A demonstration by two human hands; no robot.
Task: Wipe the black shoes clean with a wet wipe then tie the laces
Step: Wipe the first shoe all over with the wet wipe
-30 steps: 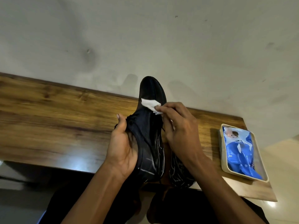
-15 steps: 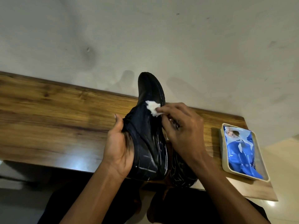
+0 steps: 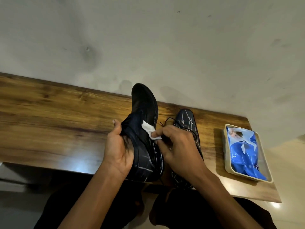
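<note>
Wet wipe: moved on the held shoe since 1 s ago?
Yes. The wet wipe in the right hand slid from the toe end down the held shoe toward its heel.

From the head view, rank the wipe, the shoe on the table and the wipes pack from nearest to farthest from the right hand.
1. Wipe: pinched in the right hand, against the held shoe.
2. Shoe on the table: just behind and partly under that hand.
3. Wipes pack: in its tray at the table's right end.

Head view, close, downward over hands (image 3: 148, 146)
</note>
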